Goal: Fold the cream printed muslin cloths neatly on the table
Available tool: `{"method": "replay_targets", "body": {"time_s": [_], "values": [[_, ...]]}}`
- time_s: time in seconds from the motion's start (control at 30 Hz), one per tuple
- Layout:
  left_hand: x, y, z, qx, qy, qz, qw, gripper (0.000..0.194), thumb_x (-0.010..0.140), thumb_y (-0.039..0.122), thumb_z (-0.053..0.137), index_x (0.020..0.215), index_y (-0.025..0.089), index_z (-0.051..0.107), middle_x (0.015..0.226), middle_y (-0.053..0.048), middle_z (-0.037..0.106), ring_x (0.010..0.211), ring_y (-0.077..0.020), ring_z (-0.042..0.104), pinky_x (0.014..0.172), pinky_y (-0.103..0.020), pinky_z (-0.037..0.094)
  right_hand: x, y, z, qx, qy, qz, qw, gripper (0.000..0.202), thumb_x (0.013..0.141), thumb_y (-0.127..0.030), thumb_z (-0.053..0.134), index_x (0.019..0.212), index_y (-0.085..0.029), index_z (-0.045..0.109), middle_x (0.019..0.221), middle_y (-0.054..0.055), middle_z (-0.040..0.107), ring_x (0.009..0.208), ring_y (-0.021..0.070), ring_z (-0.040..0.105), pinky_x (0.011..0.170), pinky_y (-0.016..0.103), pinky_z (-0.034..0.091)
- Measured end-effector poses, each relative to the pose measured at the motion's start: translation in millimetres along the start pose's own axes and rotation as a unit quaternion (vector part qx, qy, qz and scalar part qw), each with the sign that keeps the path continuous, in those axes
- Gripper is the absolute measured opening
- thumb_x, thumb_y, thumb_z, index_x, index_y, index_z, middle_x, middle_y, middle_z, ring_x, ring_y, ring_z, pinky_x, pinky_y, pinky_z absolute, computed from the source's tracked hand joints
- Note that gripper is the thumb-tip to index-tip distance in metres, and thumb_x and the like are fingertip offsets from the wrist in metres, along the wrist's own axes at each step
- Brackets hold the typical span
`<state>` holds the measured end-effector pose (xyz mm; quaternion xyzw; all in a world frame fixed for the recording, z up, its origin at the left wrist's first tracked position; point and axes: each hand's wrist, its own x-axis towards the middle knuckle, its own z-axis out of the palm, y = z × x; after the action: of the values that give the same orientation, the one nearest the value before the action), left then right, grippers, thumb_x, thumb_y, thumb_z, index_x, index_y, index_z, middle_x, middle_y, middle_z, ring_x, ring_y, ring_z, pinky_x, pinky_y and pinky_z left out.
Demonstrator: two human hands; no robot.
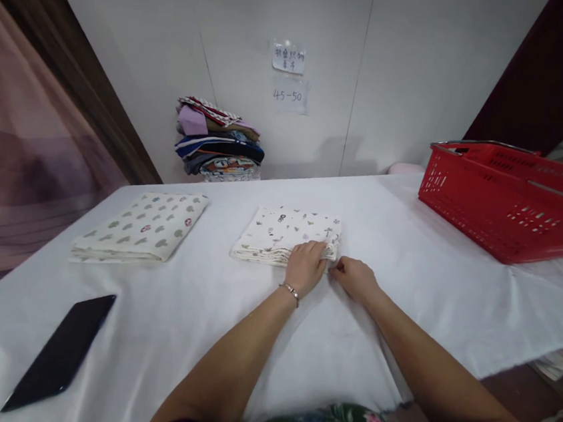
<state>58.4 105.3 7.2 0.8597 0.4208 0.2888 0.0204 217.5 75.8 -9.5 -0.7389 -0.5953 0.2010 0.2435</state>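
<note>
A white cloth [284,228] with small printed figures lies folded in a many-layered rectangle at the middle of the table. My left hand [306,264] wraps over its near right corner, fingers closed on the layered edge. Just to the right, my right hand [355,278] is closed in a pinch at the same corner, close to the table surface. What its fingertips grip is too small to make out clearly. To the left lies a second folded cloth [146,227], cream with grey-green and red mouse-head shapes, touched by neither hand.
A black phone-like slab [60,352] lies at the near left of the white-covered table [188,335]. A red plastic basket [504,201] with metal handles stands at the right. Behind the table's far edge rises a stack of folded fabrics [221,141] against the wall. Paper signs [288,95] hang above.
</note>
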Motion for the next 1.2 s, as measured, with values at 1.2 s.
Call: {"method": "replay_targets", "body": {"time_s": [1.2], "values": [[-15.0,10.5,4.5,0.018,-0.031,0.067,0.997,0.019,0.082,0.021,0.048,0.099,0.019,0.057,0.094,-0.004,0.06,0.091,-0.019,0.054,0.079,-0.034,0.041,-13.2,-12.3,3.2,0.459,-0.056,0.104,0.881,0.073,0.068,-0.045,0.067,0.13,-0.028,0.035,0.053,-0.003,0.055,0.043,0.0152,0.054,0.033,0.019,0.029]]}}
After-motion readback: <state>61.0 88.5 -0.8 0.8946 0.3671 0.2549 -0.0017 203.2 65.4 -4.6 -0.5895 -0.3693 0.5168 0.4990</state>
